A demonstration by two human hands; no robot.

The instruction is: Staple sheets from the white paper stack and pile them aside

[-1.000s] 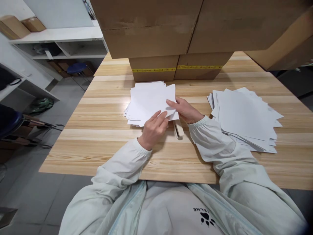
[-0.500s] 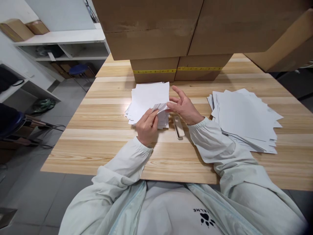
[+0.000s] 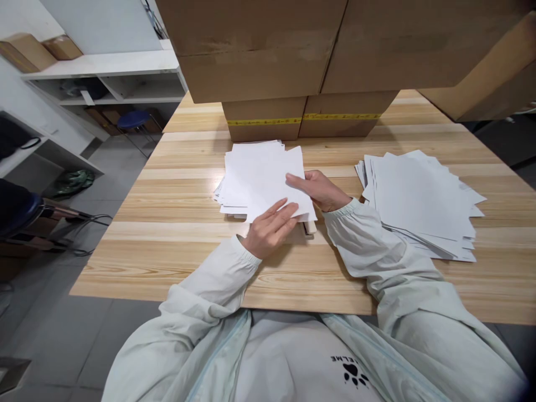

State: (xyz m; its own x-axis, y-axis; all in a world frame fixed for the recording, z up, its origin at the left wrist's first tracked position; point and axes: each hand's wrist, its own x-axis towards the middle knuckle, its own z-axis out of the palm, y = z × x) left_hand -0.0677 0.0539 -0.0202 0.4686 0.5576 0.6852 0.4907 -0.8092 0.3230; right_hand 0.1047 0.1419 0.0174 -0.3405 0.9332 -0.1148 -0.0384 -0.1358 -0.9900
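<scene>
Half a second earlier the sheets had been lifted and bent between the hands; now a small set of white sheets (image 3: 272,184) lay flat again on the left paper stack (image 3: 234,192) at the frame's centre, apparently squared up. The left hand (image 3: 270,229) pinched the set's near corner, and the right hand (image 3: 320,190) gripped its right edge, thumb on top. A stapler (image 3: 310,226) showed only as a tip beneath the sheets. A second, fanned paper pile (image 3: 419,201) sat well apart at right on the wooden table (image 3: 167,234). Cardboard boxes (image 3: 293,50) filled the top; white shelves (image 3: 100,72) stood upper left.
</scene>
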